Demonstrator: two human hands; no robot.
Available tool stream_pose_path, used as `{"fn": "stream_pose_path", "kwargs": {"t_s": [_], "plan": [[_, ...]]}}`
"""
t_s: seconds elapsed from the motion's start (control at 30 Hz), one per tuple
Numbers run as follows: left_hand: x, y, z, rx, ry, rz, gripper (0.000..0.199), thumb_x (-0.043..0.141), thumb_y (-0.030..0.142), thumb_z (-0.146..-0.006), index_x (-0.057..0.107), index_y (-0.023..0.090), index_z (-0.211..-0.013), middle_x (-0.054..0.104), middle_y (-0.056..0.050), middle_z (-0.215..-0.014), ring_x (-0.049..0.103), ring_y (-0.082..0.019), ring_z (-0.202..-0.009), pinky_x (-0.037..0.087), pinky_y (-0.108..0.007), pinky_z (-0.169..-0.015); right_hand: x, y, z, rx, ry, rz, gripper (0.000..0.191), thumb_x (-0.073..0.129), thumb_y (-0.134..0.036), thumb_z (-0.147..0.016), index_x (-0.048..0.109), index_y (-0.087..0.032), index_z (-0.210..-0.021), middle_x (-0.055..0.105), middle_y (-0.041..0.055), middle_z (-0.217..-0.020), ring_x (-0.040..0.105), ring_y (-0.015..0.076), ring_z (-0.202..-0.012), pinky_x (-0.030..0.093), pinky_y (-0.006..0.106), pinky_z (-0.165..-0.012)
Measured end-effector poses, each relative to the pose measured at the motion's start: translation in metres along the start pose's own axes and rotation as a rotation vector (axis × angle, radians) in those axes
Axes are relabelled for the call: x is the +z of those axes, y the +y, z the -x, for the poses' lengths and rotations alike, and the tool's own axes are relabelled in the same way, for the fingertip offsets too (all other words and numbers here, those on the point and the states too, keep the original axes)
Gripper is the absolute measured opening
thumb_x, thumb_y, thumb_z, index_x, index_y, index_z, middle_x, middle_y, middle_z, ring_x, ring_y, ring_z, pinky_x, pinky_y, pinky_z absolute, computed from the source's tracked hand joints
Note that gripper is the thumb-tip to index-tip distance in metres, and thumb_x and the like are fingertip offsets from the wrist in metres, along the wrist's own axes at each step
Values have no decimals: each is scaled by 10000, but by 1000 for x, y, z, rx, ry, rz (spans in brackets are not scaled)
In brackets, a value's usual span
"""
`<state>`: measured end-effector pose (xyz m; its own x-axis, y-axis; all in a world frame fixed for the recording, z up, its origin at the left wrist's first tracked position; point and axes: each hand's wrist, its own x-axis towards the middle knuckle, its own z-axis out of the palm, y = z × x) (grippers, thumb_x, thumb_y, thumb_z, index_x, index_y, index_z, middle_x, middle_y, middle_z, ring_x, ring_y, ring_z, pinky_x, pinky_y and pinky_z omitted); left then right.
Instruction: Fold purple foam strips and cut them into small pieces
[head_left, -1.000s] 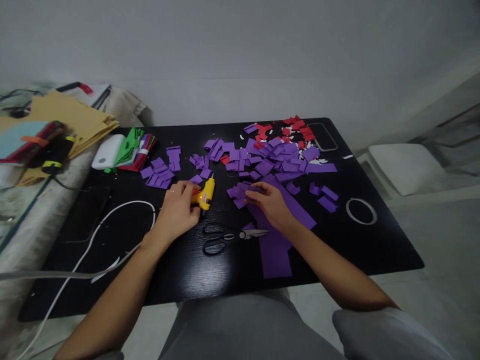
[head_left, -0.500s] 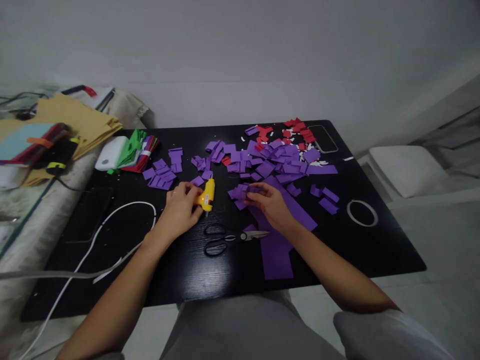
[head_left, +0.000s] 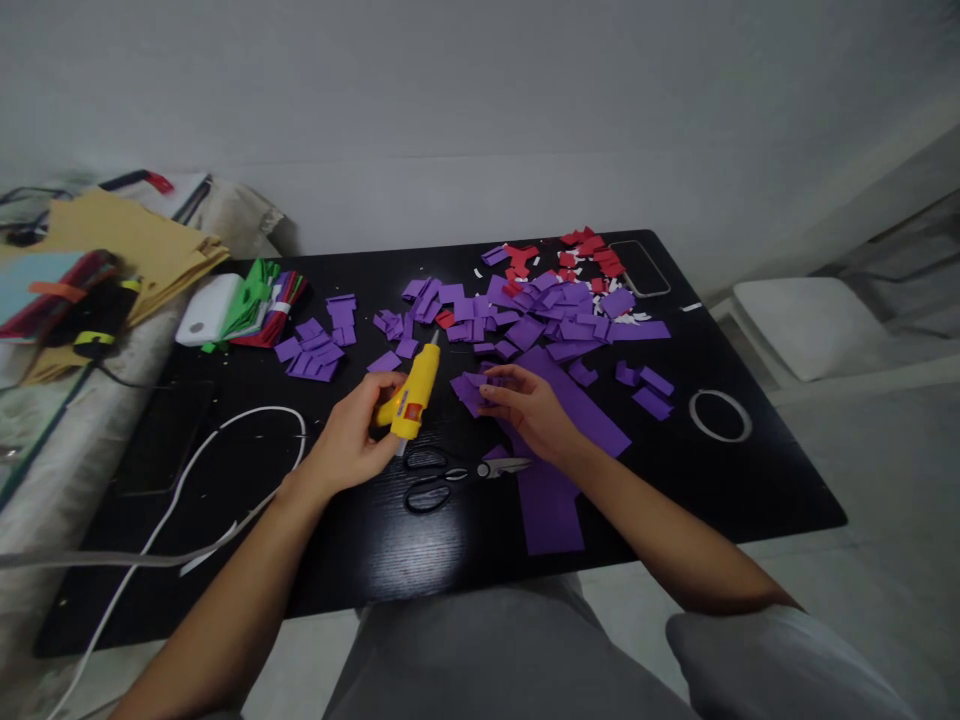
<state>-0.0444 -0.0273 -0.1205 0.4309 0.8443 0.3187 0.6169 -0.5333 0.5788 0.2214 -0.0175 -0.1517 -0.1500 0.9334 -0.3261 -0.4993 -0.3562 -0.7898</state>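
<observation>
My left hand (head_left: 355, 428) is wrapped round the handle of a yellow glue gun (head_left: 417, 392), lifted off the table with its nozzle pointing away from me. My right hand (head_left: 531, 408) pinches a small piece of folded purple paper (head_left: 472, 392) between thumb and fingers, just right of the glue gun. Beneath that hand lie long purple paper strips (head_left: 551, 515). A pair of scissors (head_left: 450, 475) with black handles rests between my hands, blades toward the strips. Many folded purple pieces (head_left: 555, 312) are heaped beyond my right hand.
Red paper scraps (head_left: 592, 250) and a rectangular frame (head_left: 640, 268) lie at the far right. A ring (head_left: 720, 415) sits near the right edge. At left are a white cable (head_left: 196, 462), a dark phone-like slab (head_left: 166, 440), and bundled coloured paper (head_left: 259, 300). A stool (head_left: 806, 325) stands beyond.
My left hand has closed on the glue gun and raised it from the table, turning it slightly. My right hand keeps the purple paper in nearly the same place. The view has shifted slightly.
</observation>
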Motion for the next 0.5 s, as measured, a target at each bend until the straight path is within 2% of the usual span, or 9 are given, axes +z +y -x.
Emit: {"fn": "stream_pose_path", "kwargs": {"t_s": [0.1, 0.2, 0.4, 0.5], "plan": [[-1, 3, 2, -32, -33, 25, 310, 627, 346, -934, 582, 188, -1196, 713, -21, -971, 661, -172, -758, 504, -272, -684, -1, 2, 0, -10, 14, 25, 376, 973, -243, -569, 755, -206, -873, 715, -40, -764, 693, 122, -688, 637, 283, -697], [-2, 4, 3, -44, -46, 53, 276, 586, 382, -980, 621, 183, -1169, 731, -32, -954, 674, -176, -749, 513, -285, -707, -2, 3, 0, -35, 38, 56, 367, 966, -237, -560, 748, -208, -854, 693, -47, -721, 682, 129, -682, 626, 276, -646], [0, 5, 2, 81, -29, 90, 160, 584, 309, -997, 646, 171, -1048, 703, -63, -945, 674, -189, -828, 523, -299, -768, -4, 4, -3, -87, 73, 138, 351, 942, -257, -572, 731, -200, -847, 715, -31, -750, 684, 138, -703, 628, 292, -682], [2, 7, -1, 98, -29, 85, 135, 583, 299, -997, 630, 185, -944, 679, -49, -902, 653, -176, -798, 517, -292, -753, -3, 4, -3, -104, 74, 163, 368, 943, -283, -569, 722, -202, -853, 721, -28, -764, 680, 141, -700, 631, 303, -683]]}}
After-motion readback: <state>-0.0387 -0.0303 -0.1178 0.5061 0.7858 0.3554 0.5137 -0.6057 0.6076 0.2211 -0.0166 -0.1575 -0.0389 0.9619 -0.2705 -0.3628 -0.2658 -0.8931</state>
